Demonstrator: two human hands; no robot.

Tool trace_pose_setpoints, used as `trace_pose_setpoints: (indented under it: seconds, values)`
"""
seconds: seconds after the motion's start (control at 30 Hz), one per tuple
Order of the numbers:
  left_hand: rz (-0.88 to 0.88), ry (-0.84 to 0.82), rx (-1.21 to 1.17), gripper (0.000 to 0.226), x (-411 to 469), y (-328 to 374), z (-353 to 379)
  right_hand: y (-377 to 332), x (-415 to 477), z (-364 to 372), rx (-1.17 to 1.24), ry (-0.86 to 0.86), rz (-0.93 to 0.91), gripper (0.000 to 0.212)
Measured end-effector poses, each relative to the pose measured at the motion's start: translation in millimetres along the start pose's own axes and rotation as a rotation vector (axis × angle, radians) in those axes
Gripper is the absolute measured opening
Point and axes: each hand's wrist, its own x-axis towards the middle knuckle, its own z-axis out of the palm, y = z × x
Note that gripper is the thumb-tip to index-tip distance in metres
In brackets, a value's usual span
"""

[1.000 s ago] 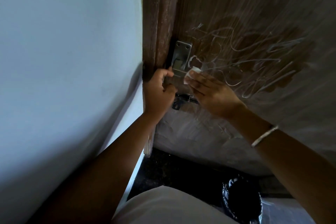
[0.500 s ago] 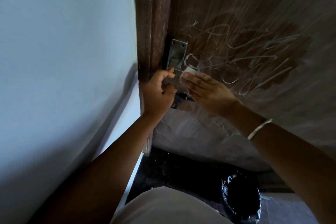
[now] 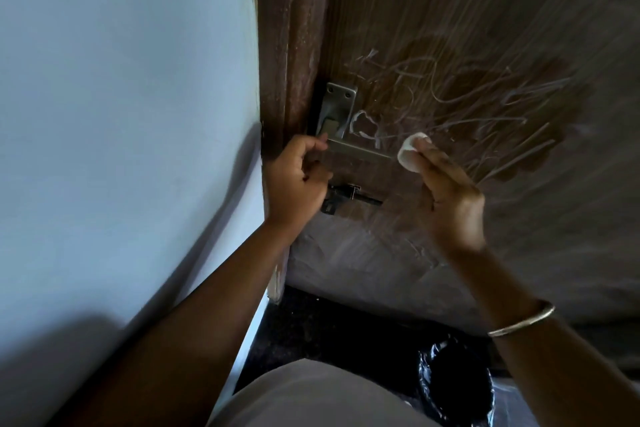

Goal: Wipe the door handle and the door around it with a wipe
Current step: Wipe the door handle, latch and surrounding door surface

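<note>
Small white wipe (image 3: 410,152) sits bunched at the tip of the silver lever handle (image 3: 360,148) on the scratched-up brown door (image 3: 485,45).

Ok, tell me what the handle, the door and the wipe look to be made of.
Door handle: metal by its look, a dull silver-grey satin sheen, with screw heads in its plate.
Door: seemingly wood or wood-look laminate, brown with fine streaks and pale scrawled marks.
Wipe: a soft white pad, perhaps cotton or tissue, pinched in the right hand.
</note>
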Motion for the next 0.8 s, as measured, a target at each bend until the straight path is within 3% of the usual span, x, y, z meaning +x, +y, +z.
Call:
trace_pose_setpoints:
  seconds: [0.07, 0.37, 0.5, 0.63, 0.8]
  values:
    - [-0.013, -0.013, -0.003, 0.019, 1.9, -0.3, 1.0, -13.4, 5.9, 5.6, 0.011, 0.008, 0.079, 0.036]
    - [0.032, -0.008, 0.11, 0.023, 1.1, 0.1, 3.7, -67.6, 56.7, 44.8, -0.164, -0.396, 0.037, 0.034]
    - [-0.031, -0.024, 0.054, 0.021, 2.0, -1.4, -2.2, -61.5, 44.2, 31.2, -0.148, -0.376, 0.009, 0.044]
    - [-0.058, -0.063, 0.062, 0.027, 2.1, -1.9, -1.7, -37.6, 22.5, 10.2, -0.18, -0.266, 0.155, 0.045]
    - [0.001, -0.067, 0.146, 0.024, -1.5, 2.6, -0.7, -63.6, 38.1, 38.8, -0.121, -0.273, 0.019, 0.04]
